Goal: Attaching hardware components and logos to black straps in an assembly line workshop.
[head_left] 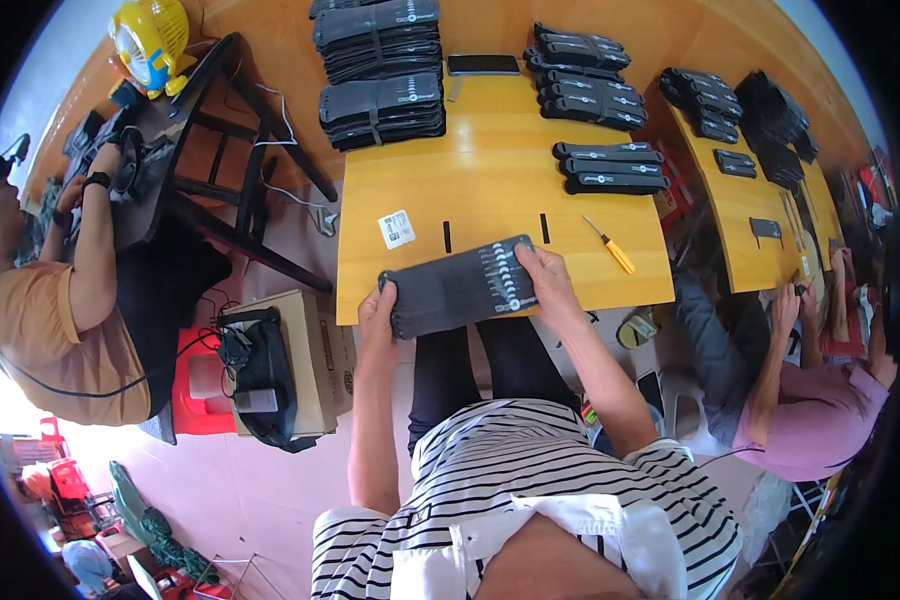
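Note:
Over the near edge of the yellow table [500, 130] I hold a stack of flat black fabric pieces [445, 295] with white print along one end. My left hand [377, 312] is closed on its left end, thumb on top. At the right end, beside the print, my right hand [552, 285] grips the stack the same way. The layers look slightly fanned, and whether they are pouches or strips I cannot tell. Two short black marks or strips [447, 237] lie just beyond it. A yellow-handled screwdriver or awl [618, 255] rests to the right, and a white printed label [396, 229] to the left.
Banded black stacks [380, 110] stand at the table's far left, more bundles [590, 95] at the far right. Three rolled black bundles [610, 168] lie nearer. A phone [483, 65] is at the back. Co-workers [65, 310] sit left and right; a cardboard box [305, 350] stands left.

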`<action>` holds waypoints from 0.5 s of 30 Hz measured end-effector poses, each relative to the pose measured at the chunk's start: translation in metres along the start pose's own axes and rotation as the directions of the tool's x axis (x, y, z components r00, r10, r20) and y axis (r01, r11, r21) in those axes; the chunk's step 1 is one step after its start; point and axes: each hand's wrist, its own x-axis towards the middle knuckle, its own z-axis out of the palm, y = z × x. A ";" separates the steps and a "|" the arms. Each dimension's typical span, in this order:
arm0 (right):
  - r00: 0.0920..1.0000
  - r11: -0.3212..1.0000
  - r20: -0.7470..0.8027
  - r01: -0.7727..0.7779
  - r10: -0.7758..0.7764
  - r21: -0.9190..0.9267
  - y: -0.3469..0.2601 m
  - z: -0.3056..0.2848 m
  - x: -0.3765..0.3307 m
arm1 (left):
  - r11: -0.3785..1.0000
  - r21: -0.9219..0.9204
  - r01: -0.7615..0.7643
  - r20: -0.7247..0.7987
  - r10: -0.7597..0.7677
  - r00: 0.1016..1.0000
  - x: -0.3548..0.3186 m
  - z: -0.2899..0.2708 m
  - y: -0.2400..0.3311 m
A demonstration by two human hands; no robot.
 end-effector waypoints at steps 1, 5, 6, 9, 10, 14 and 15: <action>0.992 0.996 0.081 -0.090 0.092 -0.021 -0.008 0.000 -0.005 | 0.997 0.037 0.071 0.046 -0.073 0.996 -0.002 -0.007 0.004; 0.926 0.935 0.253 -0.200 0.278 -0.294 -0.019 -0.017 0.005 | 0.971 0.175 0.161 0.121 -0.183 0.976 0.008 -0.037 0.021; 0.905 0.871 0.278 -0.167 0.321 -0.462 -0.024 -0.016 0.012 | 0.951 0.259 0.169 0.171 -0.217 0.961 0.018 -0.040 0.030; 0.914 0.912 0.354 -0.041 0.200 -0.409 -0.037 0.000 0.043 | 0.904 0.425 0.039 0.300 -0.182 0.936 0.052 -0.041 0.066; 0.905 0.937 0.417 0.070 0.084 -0.341 -0.038 0.007 0.058 | 0.891 0.454 -0.007 0.327 -0.159 0.932 0.066 -0.042 0.076; 0.879 0.816 0.462 0.349 -0.115 -0.462 -0.059 0.042 0.106 | 0.761 0.552 -0.341 0.414 0.105 0.904 0.118 -0.032 0.105; 0.827 0.683 0.514 0.511 -0.227 -0.522 -0.059 0.046 0.117 | 0.606 0.616 -0.503 0.461 0.240 0.854 0.132 -0.033 0.105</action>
